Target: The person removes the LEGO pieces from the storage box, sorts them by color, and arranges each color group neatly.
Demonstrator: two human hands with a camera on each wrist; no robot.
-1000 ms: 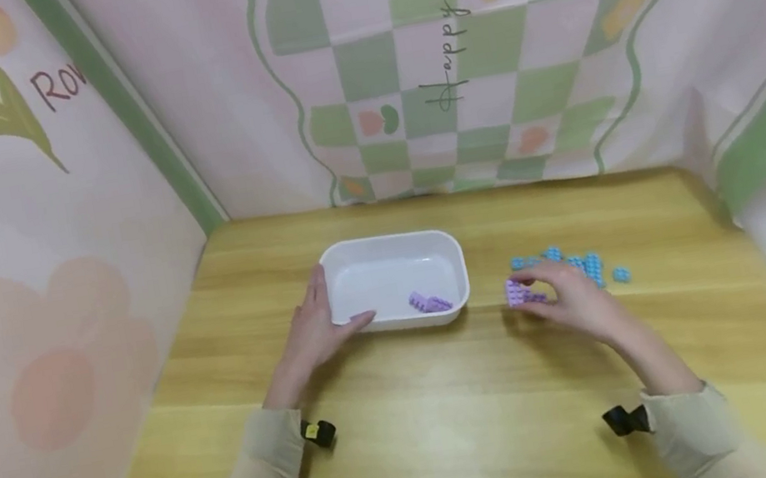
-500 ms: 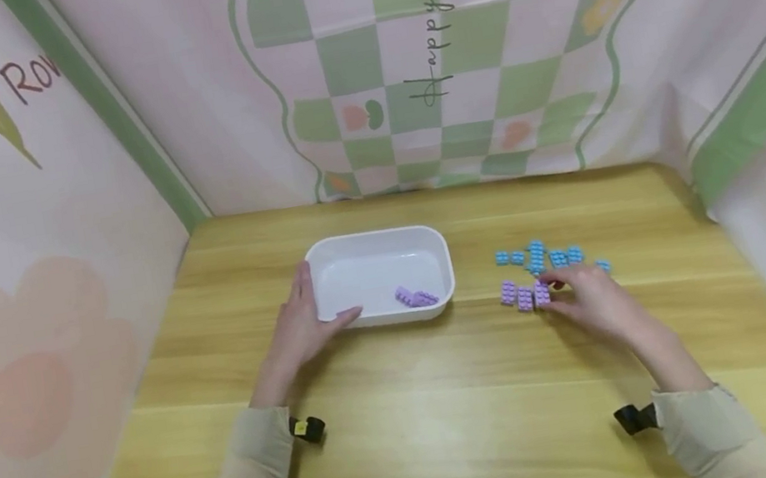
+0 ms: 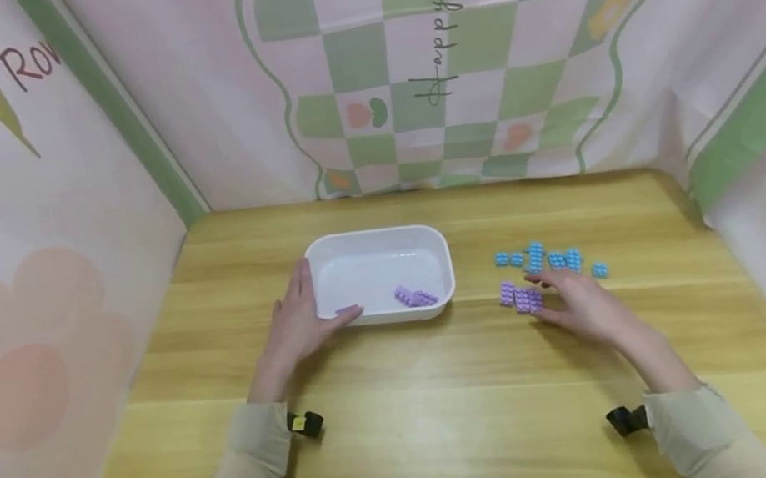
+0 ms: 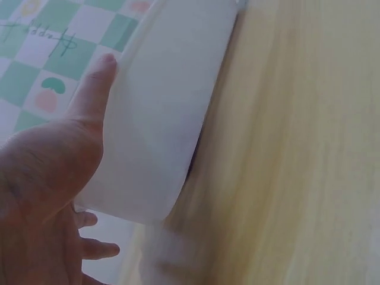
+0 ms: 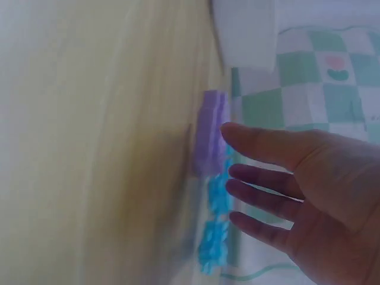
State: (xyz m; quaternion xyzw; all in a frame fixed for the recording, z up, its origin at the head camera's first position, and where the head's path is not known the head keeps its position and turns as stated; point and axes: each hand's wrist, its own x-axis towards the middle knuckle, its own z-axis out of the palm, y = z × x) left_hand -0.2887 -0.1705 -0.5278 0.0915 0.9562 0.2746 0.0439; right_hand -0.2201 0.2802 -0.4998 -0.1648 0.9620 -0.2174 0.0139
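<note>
A white plastic box (image 3: 388, 316) stands on the table, and my left hand (image 3: 294, 321) grips its left end, thumb over the near rim and fingers along the outer side. Purple toy building bricks (image 3: 415, 296) lie inside, near its front right. Right of the box, three more purple bricks (image 3: 522, 298) stand in a row on the table. My right hand (image 3: 580, 303) is at the right end of that row, thumb and fingers apart. In the right wrist view its fingers (image 5: 261, 196) are extended beside the purple bricks (image 5: 209, 133); contact there is unclear.
Several blue bricks (image 3: 535, 256) lie just behind the purple row, one blue brick (image 3: 600, 270) a little apart at the right. The wooden table (image 3: 413, 420) ends at a printed curtain (image 3: 444, 127) at the back. Another printed cloth (image 3: 11, 335) hangs at the left.
My right hand held purple bricks a second ago, set them on the table and parted its fingers. The rightmost brick has closed up against its neighbour. My left hand has stayed on the box.
</note>
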